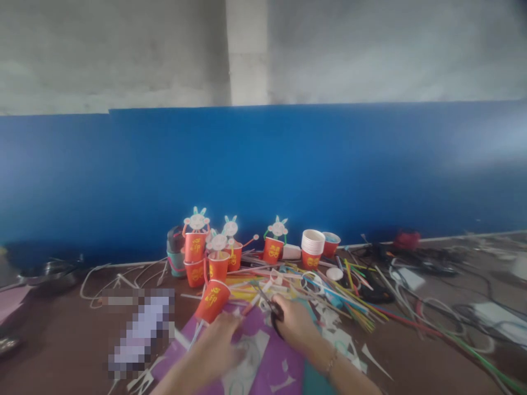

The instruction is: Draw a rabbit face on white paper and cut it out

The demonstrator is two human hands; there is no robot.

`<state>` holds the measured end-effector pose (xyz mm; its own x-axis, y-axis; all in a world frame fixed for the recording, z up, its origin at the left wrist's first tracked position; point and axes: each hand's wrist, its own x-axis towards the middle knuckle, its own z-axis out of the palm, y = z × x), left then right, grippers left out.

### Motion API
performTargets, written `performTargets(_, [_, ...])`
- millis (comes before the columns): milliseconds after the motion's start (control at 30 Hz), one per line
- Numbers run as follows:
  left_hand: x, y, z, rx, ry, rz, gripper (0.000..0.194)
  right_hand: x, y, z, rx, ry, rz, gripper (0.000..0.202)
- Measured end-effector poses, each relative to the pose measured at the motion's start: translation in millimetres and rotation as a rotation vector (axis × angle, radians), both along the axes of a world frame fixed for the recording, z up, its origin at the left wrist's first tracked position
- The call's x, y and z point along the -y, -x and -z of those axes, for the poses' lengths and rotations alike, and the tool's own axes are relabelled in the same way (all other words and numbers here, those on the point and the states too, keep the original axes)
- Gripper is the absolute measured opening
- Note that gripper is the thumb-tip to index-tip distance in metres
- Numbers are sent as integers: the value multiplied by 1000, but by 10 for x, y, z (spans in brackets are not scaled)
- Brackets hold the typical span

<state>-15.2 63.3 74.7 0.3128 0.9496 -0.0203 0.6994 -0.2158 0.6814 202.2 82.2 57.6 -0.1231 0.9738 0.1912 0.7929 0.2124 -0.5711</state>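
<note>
My right hand (pixel 294 323) is closed round the dark handles of a pair of scissors (pixel 267 299), whose blades point up and left over scattered straws. To its left is my left hand (pixel 220 340), blurred by motion, so whether its fingers hold anything cannot be made out. Just beyond the left hand a red paper cup (pixel 213 300) with yellow characters leans to one side. Beneath both hands lies a purple sheet (pixel 284 362) bearing white paper scraps. A piece of white paper with faint drawn lines (pixel 249 356) rests on it beside the left hand.
Several red cups topped with paper animal faces, such as one cup (pixel 274 249), stand at the back. Right of them is a stack of paper cups (pixel 312 249). Coloured straws (pixel 358 307) spread rightward. Cables (pixel 448 323) tangle at right; a pixelated purple object (pixel 142 332) lies left.
</note>
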Motion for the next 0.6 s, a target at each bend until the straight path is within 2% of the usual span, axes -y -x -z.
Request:
performTargets(133, [192,102,83,-90,25,31,55,11,-1,-61,-77,11,10,19])
performTargets(200, [217,101,79,-97,58,18,60,16,-22,-87,-133,43,-38,14])
performTargets(300, [199,96,76,-67,120,-53,52,12,-88,-105,-379,222,-200,9])
performTargets(400, [140,112,143,38,84,-130,31,-9,-145,-93,-622,376,-355,16])
performTargets(467, [83,118,215,139,65,-129,18,-17,-133,-68,-698,381,-384,20])
performTargets(600, [-33,62,311,380,67,-106,13,31,38,-12,-861,306,-353,26])
